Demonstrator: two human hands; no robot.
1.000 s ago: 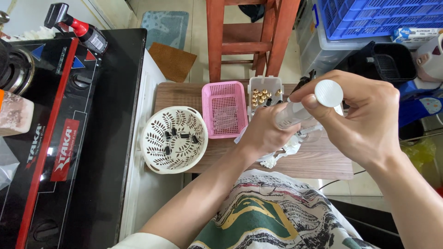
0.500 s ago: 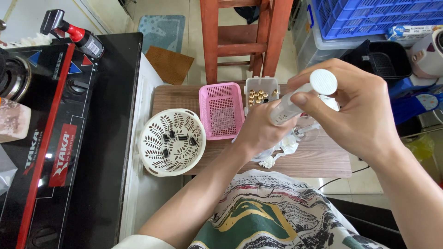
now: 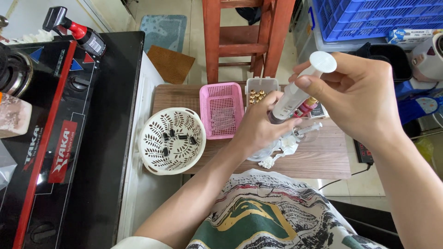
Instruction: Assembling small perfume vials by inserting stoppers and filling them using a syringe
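Syringe (image 3: 295, 94) raised higher, right hand (image 3: 364, 99) grip clamped on barrel, left hand (image 3: 258, 127) pinching hidden tip.

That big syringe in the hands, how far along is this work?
Hard to say exactly. Done, apparently: small black pieces lie in the white round basket. In hand: the right hand grips the syringe by its barrel, plunger cap up, while the left hand works at its lower tip. Left, probably: brass-coloured parts wait in the clear box; the pink tray looks nearly empty.
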